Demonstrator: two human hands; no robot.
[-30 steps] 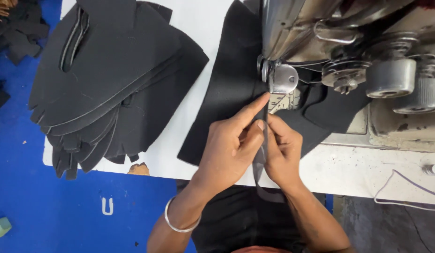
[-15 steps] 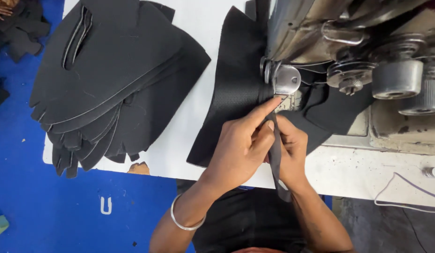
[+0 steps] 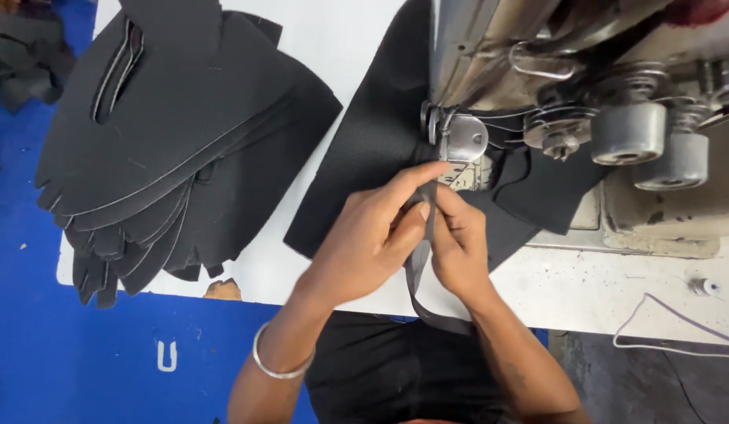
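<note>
Head view: my left hand and right hand both pinch the grey binding strip at centre frame, feeding it flat over the black fabric panel into the sewing machine's presser foot; I should keep it taut and aligned.

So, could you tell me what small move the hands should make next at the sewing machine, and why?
Probably ease the grey strip forward under the presser foot: both the left hand and right hand pinch it just short of the foot, over the black piece.
</note>
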